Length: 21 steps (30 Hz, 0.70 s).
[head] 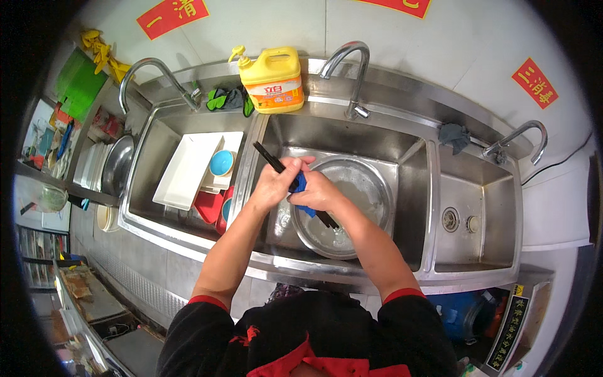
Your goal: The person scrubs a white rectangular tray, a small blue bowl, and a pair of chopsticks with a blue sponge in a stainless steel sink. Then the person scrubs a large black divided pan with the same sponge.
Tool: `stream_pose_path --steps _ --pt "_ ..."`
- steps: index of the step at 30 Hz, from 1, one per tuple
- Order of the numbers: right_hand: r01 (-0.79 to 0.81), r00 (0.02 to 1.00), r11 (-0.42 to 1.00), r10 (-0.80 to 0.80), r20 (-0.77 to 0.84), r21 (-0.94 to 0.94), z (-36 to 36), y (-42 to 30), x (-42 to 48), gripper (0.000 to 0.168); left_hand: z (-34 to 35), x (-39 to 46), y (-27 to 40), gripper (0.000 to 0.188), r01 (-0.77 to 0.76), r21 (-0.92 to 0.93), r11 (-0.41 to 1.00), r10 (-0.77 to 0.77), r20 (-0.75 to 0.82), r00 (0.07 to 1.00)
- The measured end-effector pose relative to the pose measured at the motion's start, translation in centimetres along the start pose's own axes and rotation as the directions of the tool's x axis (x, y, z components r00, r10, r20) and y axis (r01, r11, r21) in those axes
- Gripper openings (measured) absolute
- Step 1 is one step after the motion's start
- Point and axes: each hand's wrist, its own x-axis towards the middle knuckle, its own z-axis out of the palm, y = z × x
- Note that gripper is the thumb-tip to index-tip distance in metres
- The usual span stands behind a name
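Note:
Over the middle sink, my left hand (277, 184) grips a bundle of black chopsticks (267, 155), whose ends stick out at the upper left and lower right. My right hand (316, 191) is closed around a blue cloth (308, 211) wrapped about the same bundle. Both hands are close together, partly hiding cloth and chopsticks. Beneath them a round metal basin (387, 207) holding water rests in the sink.
The left sink (141, 188) holds white rectangular trays (186, 165), a blue bowl (221, 163) and red dishes (207, 207). A yellow detergent jug (273, 80) stands behind, beside a faucet (360, 70). On the right is a smaller sink (504, 221) with a drain.

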Motion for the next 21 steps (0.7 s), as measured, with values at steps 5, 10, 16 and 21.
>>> stream_pose_path --steps 5,10,16,21 --pt "-0.319 0.917 0.940 0.275 0.290 0.117 -2.0 3.5 -2.3 0.029 -5.0 -1.0 -0.4 0.039 0.086 -0.377 0.922 -0.229 -0.354 0.907" --pt "-0.384 0.819 0.923 0.320 0.476 0.040 -2.4 6.7 -3.9 0.035 -9.2 -0.6 -2.0 0.041 -0.148 -0.625 0.767 -0.325 -0.576 0.750" --pt "-0.435 0.869 0.606 0.475 0.136 0.666 -1.4 7.0 -3.1 0.030 -8.2 -0.4 -4.8 0.012 -0.163 -0.844 0.511 -0.458 -0.428 0.779" --pt "-0.222 0.800 0.726 0.517 -0.304 0.651 -2.5 7.0 -2.5 0.018 -9.4 -1.1 -5.5 0.006 -0.181 -0.791 0.585 -0.464 -0.509 0.725"
